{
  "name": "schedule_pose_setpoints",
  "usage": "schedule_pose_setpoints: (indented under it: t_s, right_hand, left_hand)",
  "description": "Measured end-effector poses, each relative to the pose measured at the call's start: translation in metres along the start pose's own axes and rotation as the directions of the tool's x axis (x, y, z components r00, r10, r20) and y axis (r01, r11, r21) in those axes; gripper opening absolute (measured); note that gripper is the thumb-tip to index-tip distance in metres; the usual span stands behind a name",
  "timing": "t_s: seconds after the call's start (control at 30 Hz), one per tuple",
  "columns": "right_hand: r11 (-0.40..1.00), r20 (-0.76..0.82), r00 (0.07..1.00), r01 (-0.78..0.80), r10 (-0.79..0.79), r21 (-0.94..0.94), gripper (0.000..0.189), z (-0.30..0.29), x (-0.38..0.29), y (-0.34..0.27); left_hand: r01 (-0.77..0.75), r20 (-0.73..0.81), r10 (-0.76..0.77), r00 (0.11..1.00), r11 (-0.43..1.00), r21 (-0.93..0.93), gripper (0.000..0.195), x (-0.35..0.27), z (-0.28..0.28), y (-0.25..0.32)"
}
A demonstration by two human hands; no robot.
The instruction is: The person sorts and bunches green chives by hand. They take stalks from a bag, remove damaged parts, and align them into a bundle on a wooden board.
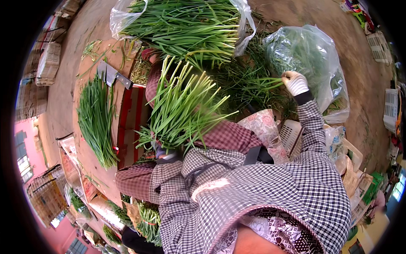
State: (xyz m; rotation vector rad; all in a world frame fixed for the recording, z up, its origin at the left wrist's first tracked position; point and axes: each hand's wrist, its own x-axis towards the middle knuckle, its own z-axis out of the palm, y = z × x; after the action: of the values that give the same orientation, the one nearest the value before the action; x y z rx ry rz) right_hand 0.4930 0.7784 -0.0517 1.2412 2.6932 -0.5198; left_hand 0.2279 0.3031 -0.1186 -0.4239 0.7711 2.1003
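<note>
My left hand (161, 153), mostly hidden under leaves, is closed around a fanned bunch of garlic chives (184, 108) above my lap. The bunch's pale stem ends point up and away from me. Out to the right, my right hand (293, 82), in a white striped glove, pinches a few loose green blades (269, 82). Those blades hang over a heap of loose leaves (244, 85) on the ground. Just beyond that hand is a clear plastic bag (301, 47) with greens inside. A large pile of chives (184, 28) lies ahead in an opened plastic bag (244, 35).
At left, a board-topped stand (92, 63) bears a laid-out bundle of chives (96, 123) and a cleaver (109, 73) with a black handle (124, 81). A floral cushion (260, 127) and a white plastic basket (290, 135) sit by my right side. Crates (47, 63) stand far left.
</note>
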Motion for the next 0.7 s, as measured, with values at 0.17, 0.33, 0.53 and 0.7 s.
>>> schedule_pose_setpoints:
  t_s: [0.17,0.33,0.53,0.7]
  right_hand:
    - [0.957,0.147,0.981,0.085,-0.130,0.277,0.062,-0.004,-0.024,-0.038]
    - [0.708,0.302,0.813,0.179,-0.498,0.683,0.058,0.043,-0.046,-0.159]
    - [0.478,0.249,0.875,-0.023,-0.415,0.878,0.015,0.037,-0.052,-0.184]
    - [0.575,0.304,0.945,-0.182,-0.123,0.798,0.033,0.011,-0.019,-0.110]
  left_hand:
    - [-0.010,0.003,0.010,1.000,1.000,0.019,0.050,0.000,0.000,0.001]
    - [-0.004,0.013,0.003,1.000,0.999,0.042,0.050,0.002,0.005,0.003]
    - [-0.019,-0.001,0.019,1.000,0.998,0.053,0.051,-0.003,-0.001,0.001]
    - [-0.027,0.007,0.027,1.000,0.998,0.052,0.051,0.001,-0.003,-0.002]
